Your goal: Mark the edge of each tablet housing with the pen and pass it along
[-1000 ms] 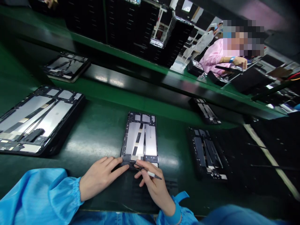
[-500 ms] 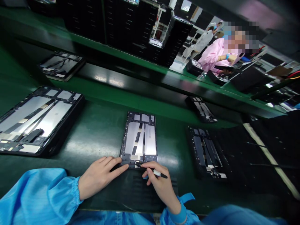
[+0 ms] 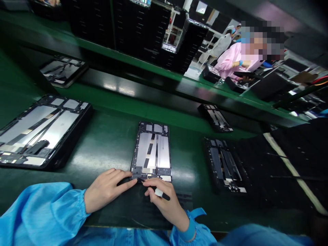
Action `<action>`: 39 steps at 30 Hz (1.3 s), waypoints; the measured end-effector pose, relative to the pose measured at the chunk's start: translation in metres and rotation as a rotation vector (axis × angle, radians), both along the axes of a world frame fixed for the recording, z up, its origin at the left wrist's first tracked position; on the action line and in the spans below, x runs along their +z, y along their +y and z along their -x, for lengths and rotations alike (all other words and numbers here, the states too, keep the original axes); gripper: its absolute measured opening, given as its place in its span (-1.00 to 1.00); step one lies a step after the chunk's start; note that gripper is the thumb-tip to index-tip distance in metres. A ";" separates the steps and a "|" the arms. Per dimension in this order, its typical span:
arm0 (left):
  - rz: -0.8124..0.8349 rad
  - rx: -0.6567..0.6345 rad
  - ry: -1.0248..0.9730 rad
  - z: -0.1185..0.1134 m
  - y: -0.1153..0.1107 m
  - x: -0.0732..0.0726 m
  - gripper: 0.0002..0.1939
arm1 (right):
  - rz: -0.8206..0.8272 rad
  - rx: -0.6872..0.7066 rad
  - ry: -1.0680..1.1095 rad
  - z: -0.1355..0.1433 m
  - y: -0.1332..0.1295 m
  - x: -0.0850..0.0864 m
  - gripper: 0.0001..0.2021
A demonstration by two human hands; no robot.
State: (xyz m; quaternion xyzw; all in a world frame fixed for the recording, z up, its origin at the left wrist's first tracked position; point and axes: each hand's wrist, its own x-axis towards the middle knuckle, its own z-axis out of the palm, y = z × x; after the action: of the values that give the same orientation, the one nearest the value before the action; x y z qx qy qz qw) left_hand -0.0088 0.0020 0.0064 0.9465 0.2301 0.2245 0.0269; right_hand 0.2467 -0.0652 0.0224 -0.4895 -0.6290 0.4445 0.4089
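Black-framed silver tablet (image 3: pixel 163 150), beyond my hands.
Right hand (image 3: pixel 166 201) pinches black-and-white pen-shaped tool (image 3: pixel 159 193); left hand (image 3: pixel 107 189), half-open, touches tablet's corner.

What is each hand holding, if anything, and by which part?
Right hand holds a slim tool toward its front end, white part and dark rear showing. Left hand shows no grip, resting at the near left corner of the tablet.
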 end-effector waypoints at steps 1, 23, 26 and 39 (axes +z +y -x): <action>0.001 -0.003 -0.002 0.000 0.000 0.000 -0.65 | 0.033 -0.003 0.023 0.000 0.000 0.000 -0.82; 0.129 -0.171 0.031 0.004 -0.042 -0.005 -0.69 | 0.237 -0.004 -0.157 0.013 -0.009 -0.011 -0.88; 0.138 -0.172 0.025 0.004 -0.043 -0.006 -0.69 | 0.270 -0.026 -0.126 0.015 -0.014 -0.016 -0.84; 0.097 -0.051 -0.093 -0.003 -0.009 0.002 -0.74 | 0.507 0.014 0.226 -0.012 0.068 0.012 -0.47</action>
State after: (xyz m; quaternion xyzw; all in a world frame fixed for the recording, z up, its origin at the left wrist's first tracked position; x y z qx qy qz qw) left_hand -0.0059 -0.0072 0.0086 0.9382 0.2148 0.2560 0.0894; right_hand 0.2588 0.0028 0.0341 -0.5191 -0.4516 0.6424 0.3375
